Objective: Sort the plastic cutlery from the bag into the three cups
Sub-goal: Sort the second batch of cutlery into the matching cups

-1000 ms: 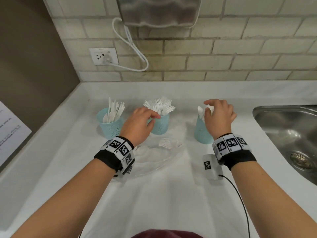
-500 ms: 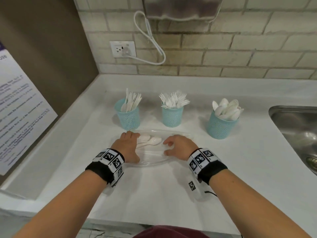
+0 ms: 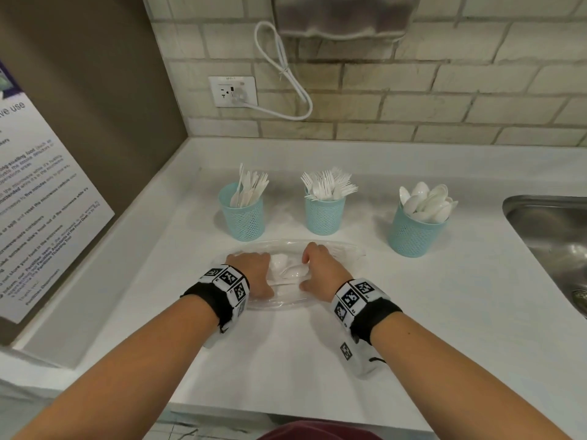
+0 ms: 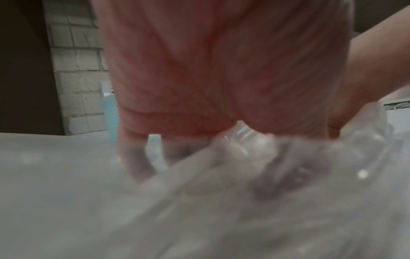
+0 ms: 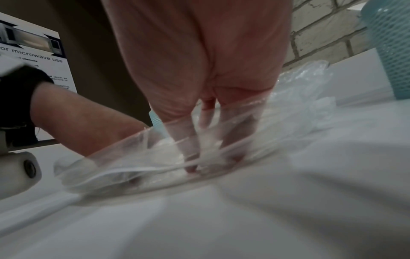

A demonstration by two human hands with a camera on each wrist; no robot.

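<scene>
Cutlery: last white spoons (image 3: 287,268) lie in clear bag (image 3: 336,249), flat on desk (image 3: 317,360) before three cups. My left hand (image 3: 252,269) pins bag; finger pose hidden. My right hand (image 3: 319,269) inside, fingers (image 5: 188,140) spread downward onto spoons. Pinch handles, draw out slowly, drop into right cup (image 3: 413,236).
</scene>
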